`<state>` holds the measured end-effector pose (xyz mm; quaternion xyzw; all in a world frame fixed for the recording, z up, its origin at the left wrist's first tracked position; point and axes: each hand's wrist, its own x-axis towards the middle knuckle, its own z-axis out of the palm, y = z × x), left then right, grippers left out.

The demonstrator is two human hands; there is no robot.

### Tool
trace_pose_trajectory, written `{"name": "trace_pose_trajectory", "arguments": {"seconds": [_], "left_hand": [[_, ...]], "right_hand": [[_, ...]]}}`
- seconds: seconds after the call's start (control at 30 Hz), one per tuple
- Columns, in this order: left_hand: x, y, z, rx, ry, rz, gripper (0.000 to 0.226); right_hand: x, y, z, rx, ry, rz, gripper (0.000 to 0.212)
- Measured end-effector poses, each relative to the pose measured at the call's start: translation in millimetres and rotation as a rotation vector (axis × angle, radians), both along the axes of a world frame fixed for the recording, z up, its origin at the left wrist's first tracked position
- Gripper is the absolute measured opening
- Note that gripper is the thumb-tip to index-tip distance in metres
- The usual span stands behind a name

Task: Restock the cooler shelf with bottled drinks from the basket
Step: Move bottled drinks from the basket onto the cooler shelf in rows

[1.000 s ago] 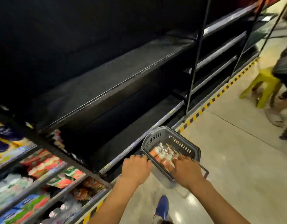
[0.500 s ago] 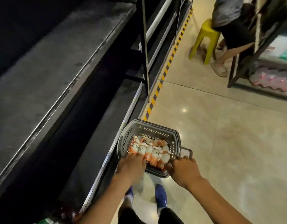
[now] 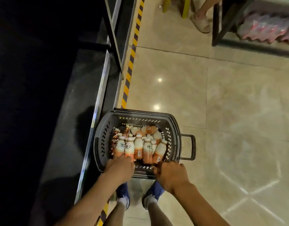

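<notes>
Down low, over the glossy beige tiled floor (image 3: pixel 222 103): dark grey plastic basket (image 3: pixel 140 117) with slotted walls, just beside the metal-edged front of the dark cooler shelf (image 3: pixel 64 136); cannot tell whether set down or lifted. Packed inside: small orange-and-white plastic bottles (image 3: pixel 138 147) with pale caps, most lying side by side with caps pointing away, a few heaped crosswise at the far end. Left hand (image 3: pixel 120 167) over the near rim, back upward, fingers (image 3: pixel 125 159) close together and bent down onto the bases of the leftmost bottles; cannot tell whether pinching one or only touching. Right hand (image 3: pixel 170 174) at the near right corner, fingers curled tight round the rim. Black loop handle (image 3: pixel 188 147) sticking out on the basket's right side, untouched. Yellow-and-black striped tape (image 3: pixel 132 51) along the floor beside the cooler base. Blue shoes (image 3: pixel 124 192) under the near edge. Far off at the top: yellow plastic stool legs (image 3: pixel 184 7), another person's sandalled foot (image 3: pixel 201 22).
</notes>
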<state>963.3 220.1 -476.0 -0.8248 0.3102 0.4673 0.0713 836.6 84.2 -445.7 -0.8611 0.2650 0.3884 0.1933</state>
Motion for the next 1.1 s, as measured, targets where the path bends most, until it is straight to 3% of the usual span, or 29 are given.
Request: {"name": "trace_pose_trajectory", "arguments": {"seconds": [0.2,0.27,0.37,0.47,0.6,0.7,0.87,0.93,1.03,1.1], "left_hand": [[19.0,15.6,-138.5,-0.001,0.005,0.140,0.034],[24.9,19.5,-181.2,0.024,0.001,0.153,0.031],[38.0,23.4,-243.3,0.048,-0.041,0.282,0.030],[51.7,32.3,-315.1,0.080,-0.108,0.552,0.054],[51.1,40.6,-379.2,0.103,-0.069,0.818,0.083],[42.5,49.3,-402.9,0.071,-0.158,0.813,0.086],[40.8,49.2,-411.7,-0.098,-0.137,1.001,0.079],[46.7,44.7,-405.3,-0.124,-0.034,1.092,0.082],[52.0,42.6,-389.7,-0.173,0.255,1.344,0.049],[50.9,42.0,-370.9,-0.172,0.375,1.424,0.045]], "right_hand": [[29.4,10.5,-133.9,0.025,0.164,-0.050,0.044],[34.2,11.6,-176.3,0.069,0.187,-0.191,0.041],[37.7,14.8,-246.0,0.181,0.166,-0.586,0.040],[38.6,17.9,-321.6,0.210,0.083,-0.865,0.046],[46.1,24.7,-372.7,0.170,0.043,-0.866,0.078],[51.3,30.9,-401.4,0.106,0.049,-0.894,0.098],[56.9,25.0,-426.4,0.063,-0.019,-1.038,0.096],[57.9,20.3,-427.9,0.115,-0.002,-1.113,0.100],[54.6,17.9,-416.5,0.242,-0.003,-1.264,0.084],[49.5,20.7,-398.6,0.322,-0.047,-1.308,0.083]]}}
